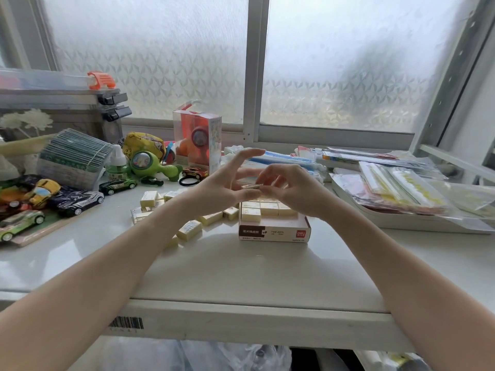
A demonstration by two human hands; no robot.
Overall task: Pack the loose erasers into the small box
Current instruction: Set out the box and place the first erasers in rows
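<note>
A small white-and-brown box sits on the white table, with several cream erasers packed in it. Loose cream erasers lie scattered to its left, partly hidden behind my left forearm. Above the box's far side both hands meet around one eraser, seen edge-on. My left hand has its fingers spread and straight, thumb under the eraser. My right hand pinches the eraser's right end with curled fingers.
Toy cars and green toys crowd the left side. A clear toy package stands behind the hands. A white tray with plastic-wrapped packets lies to the right. The table's front edge is near.
</note>
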